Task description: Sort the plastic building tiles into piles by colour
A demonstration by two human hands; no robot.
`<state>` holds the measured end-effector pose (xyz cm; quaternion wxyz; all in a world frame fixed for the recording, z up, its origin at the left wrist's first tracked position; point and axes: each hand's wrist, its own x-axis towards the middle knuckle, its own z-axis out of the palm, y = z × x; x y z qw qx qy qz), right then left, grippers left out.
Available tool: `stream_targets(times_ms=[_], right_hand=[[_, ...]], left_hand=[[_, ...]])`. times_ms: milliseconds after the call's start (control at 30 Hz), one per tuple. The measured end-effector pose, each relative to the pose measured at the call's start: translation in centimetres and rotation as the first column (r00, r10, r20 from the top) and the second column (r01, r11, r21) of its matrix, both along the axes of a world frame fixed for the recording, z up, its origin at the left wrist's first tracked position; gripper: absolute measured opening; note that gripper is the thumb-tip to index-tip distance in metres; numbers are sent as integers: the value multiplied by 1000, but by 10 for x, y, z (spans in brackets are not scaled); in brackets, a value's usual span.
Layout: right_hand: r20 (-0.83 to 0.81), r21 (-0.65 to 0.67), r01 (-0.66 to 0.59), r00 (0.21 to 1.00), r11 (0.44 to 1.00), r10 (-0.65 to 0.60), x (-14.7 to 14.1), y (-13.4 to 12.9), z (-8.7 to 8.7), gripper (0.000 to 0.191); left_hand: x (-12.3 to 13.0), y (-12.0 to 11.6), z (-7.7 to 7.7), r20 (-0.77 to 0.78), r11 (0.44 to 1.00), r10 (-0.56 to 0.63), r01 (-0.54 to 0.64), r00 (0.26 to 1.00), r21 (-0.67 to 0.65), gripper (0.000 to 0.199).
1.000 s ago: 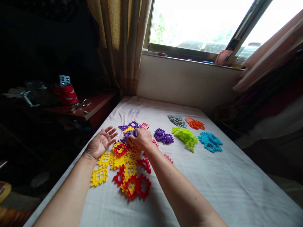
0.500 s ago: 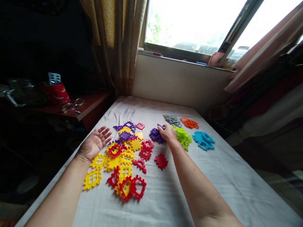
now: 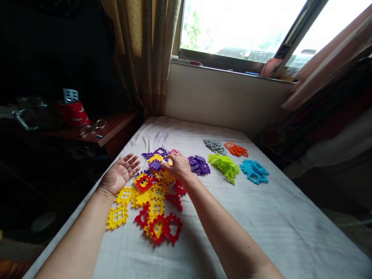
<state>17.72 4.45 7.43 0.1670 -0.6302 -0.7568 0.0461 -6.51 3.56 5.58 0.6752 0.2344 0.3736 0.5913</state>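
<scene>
My left hand (image 3: pixel 119 177) is open, palm up, at the left side of a mixed heap of toothed plastic building tiles. Beside its wrist lie yellow window tiles (image 3: pixel 117 217). My right hand (image 3: pixel 180 167) reaches over the heap's far right part, thumb and fingers apart and holding nothing I can see. Its fingertips are close to a flat purple tile (image 3: pixel 156 165), and I cannot tell whether they touch it. Red tiles (image 3: pixel 173 228) overlap yellow ones at the near end. Just right of my right hand is a pile of purple tiles (image 3: pixel 199 165).
Sorted piles lie to the right on the sheet: lime green (image 3: pixel 224 166), blue (image 3: pixel 254 171), grey (image 3: pixel 214 146) and orange (image 3: pixel 236 149). A dark red side table (image 3: pixel 116 126) holds glasses (image 3: pixel 93 128), a red container (image 3: pixel 76 114) and a glass jug (image 3: pixel 31 112).
My right hand has moved left from the purple pile to the mixed heap. The purple tile it held is no longer in its fingers. My left hand stays open in about the same place.
</scene>
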Motion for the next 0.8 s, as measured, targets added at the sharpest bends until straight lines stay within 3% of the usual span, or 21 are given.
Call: stream_targets(times_ms=[133,300,400,600,800], right_hand=[[47,-49,-26,998,998,29,-37,-3,-5,44],[-6,-32,-15,1000,999,15,-39,-3,-8,40],[-51,-2,42,998,999,-42,-15,1,-3,41],[86,-22,370,926,929,-367,65,20,8,40],[223,-119,423,893,898,-391,95,32,5,43]], left_hand=[[0,-1,1,7,1000,-1,1,1000,-10,21],[-1,0,2,-2,1000,1,-1,1000,-9,21],[-1,0,2,-7,1000,-1,1,1000,-5,21],[-1,0,1,-15,1000,2,-2,1000,-2,21],[0,1,1,-2,1000,8,-8,1000,-13,20]])
